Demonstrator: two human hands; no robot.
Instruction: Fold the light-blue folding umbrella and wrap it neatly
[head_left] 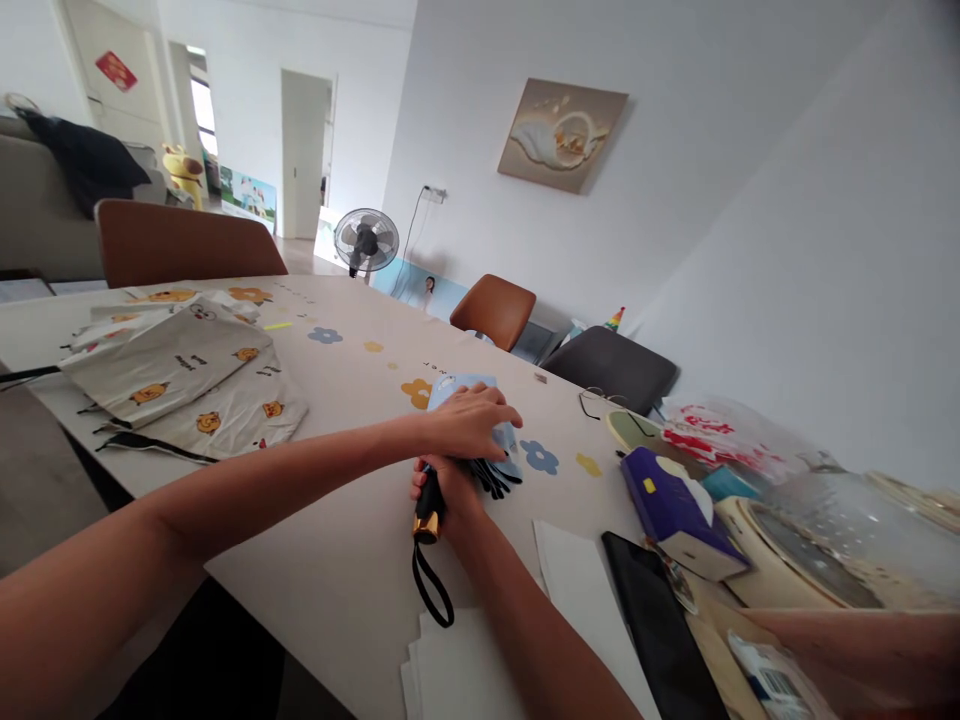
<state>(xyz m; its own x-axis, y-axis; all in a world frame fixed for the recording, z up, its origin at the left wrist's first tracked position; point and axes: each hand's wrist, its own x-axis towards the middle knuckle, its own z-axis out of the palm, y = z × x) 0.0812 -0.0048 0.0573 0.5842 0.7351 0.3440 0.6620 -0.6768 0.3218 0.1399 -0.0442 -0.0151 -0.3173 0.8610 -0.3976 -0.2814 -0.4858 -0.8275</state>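
Note:
A folding umbrella with a light blue canopy (461, 390), black rib tips and a black handle (429, 505) with a gold ring lies on the flower-print table (352, 560). My right hand (442, 490) is wrapped round the handle near the canopy. My left hand (472, 420) lies over the blue canopy with its fingers curled down, pressing the fabric. A black wrist strap (433, 590) hangs from the handle's end toward me.
Folded printed cloths (180, 375) lie at the left. White sheets (570, 570), a black flat case (652, 620), a purple box (675, 510), glasses (600, 400), plastic bags and a glass-lidded pot (817, 540) crowd the right. Brown chairs stand beyond the table; a fan (366, 240) stands on the floor.

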